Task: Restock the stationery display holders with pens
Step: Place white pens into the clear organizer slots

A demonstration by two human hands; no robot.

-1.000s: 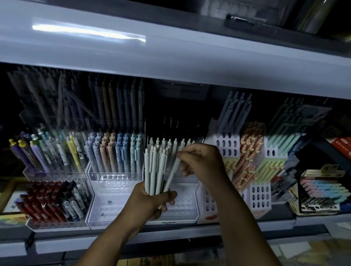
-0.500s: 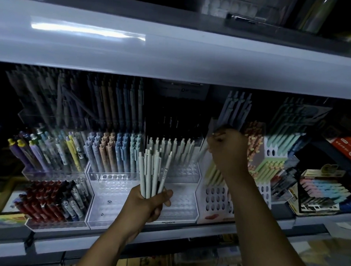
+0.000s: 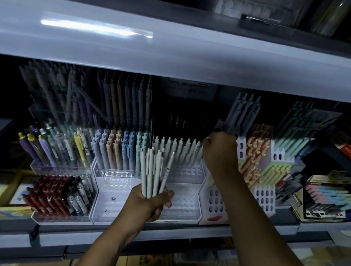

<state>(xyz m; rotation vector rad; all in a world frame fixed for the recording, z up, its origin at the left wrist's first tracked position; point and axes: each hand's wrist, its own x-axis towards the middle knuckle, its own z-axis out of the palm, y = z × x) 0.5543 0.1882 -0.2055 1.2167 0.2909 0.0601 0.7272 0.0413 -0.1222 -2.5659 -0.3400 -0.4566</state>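
Head view puts the chief risk in the left hand [image 3: 148, 203]: its grip is curled round the lower ends of a loose bundle of pens [image 3: 151, 172], and the pen at the bundle's right edge leans away from the rest. If the thumb slackens, that pen could probably slide out and drop past the shelf [image 3: 185, 233]. The right hand [image 3: 220, 154] is raised at the far right end of the pale row [image 3: 179, 148] standing in the clear holder [image 3: 179, 208], with its fingers curled and knuckles toward the camera. Whether that grip pinches a pen I cannot tell, since the fingertips are lost in shadow. The light is dim, so a pen pressed down there might miss its socket, tilt and tip its neighbours. The forearm could also knock the white holder [image 3: 215, 201] just beside it. The bundled pens are slim and pale grey-green, matte-looking, with clips and click buttons at the top and a small dark label on the leaning one. Their smooth barrels would likely slip against each other. They are held upright in front of the clear holder, whose lower front tiers show unfilled sockets.
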